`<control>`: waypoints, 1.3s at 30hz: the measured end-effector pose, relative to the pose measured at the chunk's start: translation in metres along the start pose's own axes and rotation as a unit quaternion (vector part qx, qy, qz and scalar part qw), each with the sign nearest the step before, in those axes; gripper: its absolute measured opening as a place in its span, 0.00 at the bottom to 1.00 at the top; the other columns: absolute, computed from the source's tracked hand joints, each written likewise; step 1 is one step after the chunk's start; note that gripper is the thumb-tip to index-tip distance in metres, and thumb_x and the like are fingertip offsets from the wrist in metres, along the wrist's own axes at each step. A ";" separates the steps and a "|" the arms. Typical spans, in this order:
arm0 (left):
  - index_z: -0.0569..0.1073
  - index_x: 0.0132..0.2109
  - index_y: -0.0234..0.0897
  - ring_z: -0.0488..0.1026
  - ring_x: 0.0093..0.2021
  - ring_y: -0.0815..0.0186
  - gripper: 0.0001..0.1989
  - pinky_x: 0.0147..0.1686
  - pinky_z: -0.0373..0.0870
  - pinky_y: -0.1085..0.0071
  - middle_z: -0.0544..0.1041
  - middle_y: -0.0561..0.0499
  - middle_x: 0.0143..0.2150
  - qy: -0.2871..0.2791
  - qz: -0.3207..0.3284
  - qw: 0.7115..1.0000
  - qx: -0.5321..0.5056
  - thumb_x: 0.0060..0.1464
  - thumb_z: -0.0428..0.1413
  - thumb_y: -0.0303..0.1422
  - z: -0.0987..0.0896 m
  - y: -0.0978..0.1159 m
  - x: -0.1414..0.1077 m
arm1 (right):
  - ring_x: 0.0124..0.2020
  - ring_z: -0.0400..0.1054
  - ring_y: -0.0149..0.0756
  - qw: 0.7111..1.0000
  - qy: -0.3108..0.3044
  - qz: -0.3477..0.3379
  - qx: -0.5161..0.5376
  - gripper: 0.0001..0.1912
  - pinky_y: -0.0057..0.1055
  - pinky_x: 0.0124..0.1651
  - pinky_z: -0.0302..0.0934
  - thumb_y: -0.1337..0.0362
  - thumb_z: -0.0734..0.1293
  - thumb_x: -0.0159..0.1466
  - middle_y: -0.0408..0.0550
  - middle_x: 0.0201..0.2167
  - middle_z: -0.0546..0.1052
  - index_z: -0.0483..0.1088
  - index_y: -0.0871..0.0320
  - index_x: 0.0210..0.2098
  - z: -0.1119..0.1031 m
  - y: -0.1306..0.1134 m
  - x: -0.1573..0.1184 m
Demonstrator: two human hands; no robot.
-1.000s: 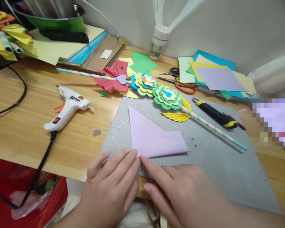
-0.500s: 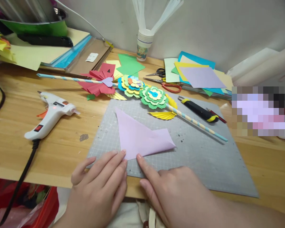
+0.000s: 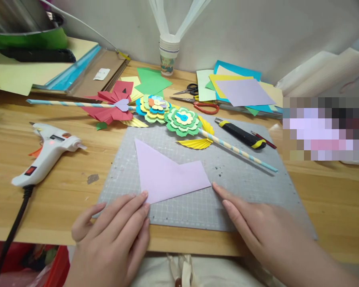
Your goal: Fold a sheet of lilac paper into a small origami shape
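Observation:
A folded sheet of lilac paper lies on the grey cutting mat, its lower edge creased flat. Fingertips of my left hand rest on its lower left corner, the fingers stretched out. My right hand has its index finger extended, the tip at the paper's right corner. Just beyond the paper lies a striped paper stick with a red pleated bow, layered paper flowers and yellow pleated fans.
A white hot glue gun lies on the left with its cord. A utility knife, scissors and coloured paper lie towards the back. Stacked paper cups stand by the wall. A red bag is below the table edge.
My right index finger has slid right along the paper's lower edge to its right corner, which now lies flatter. My left hand stays on the left corner. The whole view has shifted slightly.

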State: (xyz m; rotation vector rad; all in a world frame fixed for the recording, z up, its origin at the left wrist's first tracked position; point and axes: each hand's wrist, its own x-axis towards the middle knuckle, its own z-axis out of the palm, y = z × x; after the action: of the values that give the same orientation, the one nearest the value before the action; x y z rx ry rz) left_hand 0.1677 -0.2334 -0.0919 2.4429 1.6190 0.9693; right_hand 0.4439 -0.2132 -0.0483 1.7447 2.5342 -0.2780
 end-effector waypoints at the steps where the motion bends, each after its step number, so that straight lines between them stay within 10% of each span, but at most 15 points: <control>1: 0.77 0.44 0.37 0.74 0.49 0.56 0.08 0.52 0.62 0.58 0.80 0.49 0.49 -0.008 0.001 1.000 0.003 0.59 0.54 0.30 0.000 0.000 0.001 | 0.20 0.75 0.44 1.000 -0.001 0.002 0.009 0.25 0.36 0.18 0.65 0.61 0.48 0.72 0.46 0.22 0.81 0.67 0.58 0.59 0.000 0.002 0.000; 7: 0.77 0.47 0.40 0.73 0.50 0.55 0.11 0.53 0.59 0.57 0.80 0.48 0.49 -0.025 0.002 0.999 0.042 0.60 0.53 0.33 0.000 0.013 0.016 | 0.47 0.75 0.45 0.989 0.107 -0.061 0.078 0.20 0.43 0.43 0.72 0.63 0.54 0.70 0.57 0.50 0.77 0.70 0.61 0.55 -0.005 -0.001 0.007; 12: 0.69 0.60 0.43 0.70 0.58 0.61 0.20 0.64 0.45 0.61 0.73 0.51 0.59 -0.069 0.085 0.992 0.062 0.64 0.49 0.40 0.012 0.029 0.035 | 0.64 0.58 0.47 0.980 0.062 -0.188 0.032 0.24 0.52 0.62 0.58 0.65 0.56 0.69 0.58 0.65 0.61 0.61 0.66 0.63 0.000 -0.013 0.015; 21: 0.59 0.66 0.38 0.60 0.66 0.55 0.34 0.66 0.38 0.51 0.60 0.44 0.68 -0.168 0.086 0.975 0.119 0.61 0.42 0.55 0.028 0.009 0.060 | 0.64 0.58 0.48 0.984 0.016 -0.156 0.084 0.24 0.55 0.63 0.55 0.64 0.58 0.69 0.58 0.65 0.63 0.61 0.65 0.63 0.005 -0.003 0.027; 29: 0.62 0.64 0.43 0.59 0.65 0.50 0.26 0.64 0.39 0.42 0.66 0.47 0.65 -0.181 0.046 0.974 0.131 0.62 0.51 0.44 0.014 0.000 0.082 | 0.48 0.65 0.43 0.969 0.027 -0.070 0.234 0.25 0.43 0.52 0.60 0.65 0.70 0.60 0.53 0.48 0.73 0.65 0.60 0.56 -0.003 0.000 0.062; 34: 0.50 0.69 0.42 0.55 0.66 0.44 0.37 0.63 0.47 0.43 0.54 0.42 0.69 -0.026 -0.024 0.997 0.074 0.58 0.54 0.45 -0.001 -0.001 0.085 | 0.35 0.64 0.37 0.965 0.026 -0.062 0.255 0.06 0.36 0.41 0.55 0.68 0.71 0.57 0.43 0.30 0.72 0.69 0.58 0.32 -0.003 -0.006 0.072; 39: 0.38 0.70 0.47 0.60 0.60 0.46 0.53 0.57 0.60 0.46 0.56 0.44 0.66 0.151 -0.057 0.982 -0.093 0.48 0.59 0.54 -0.003 -0.015 0.053 | 0.38 0.62 0.35 0.944 0.099 -0.161 0.271 0.10 0.34 0.41 0.52 0.79 0.66 0.57 0.43 0.32 0.71 0.67 0.58 0.31 0.007 0.003 0.059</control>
State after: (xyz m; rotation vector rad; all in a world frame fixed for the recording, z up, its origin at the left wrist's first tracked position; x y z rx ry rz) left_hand 0.1674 -0.1830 -0.0704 2.1384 1.6399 1.4570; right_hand 0.4250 -0.1592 -0.0643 1.5371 3.1080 -0.9409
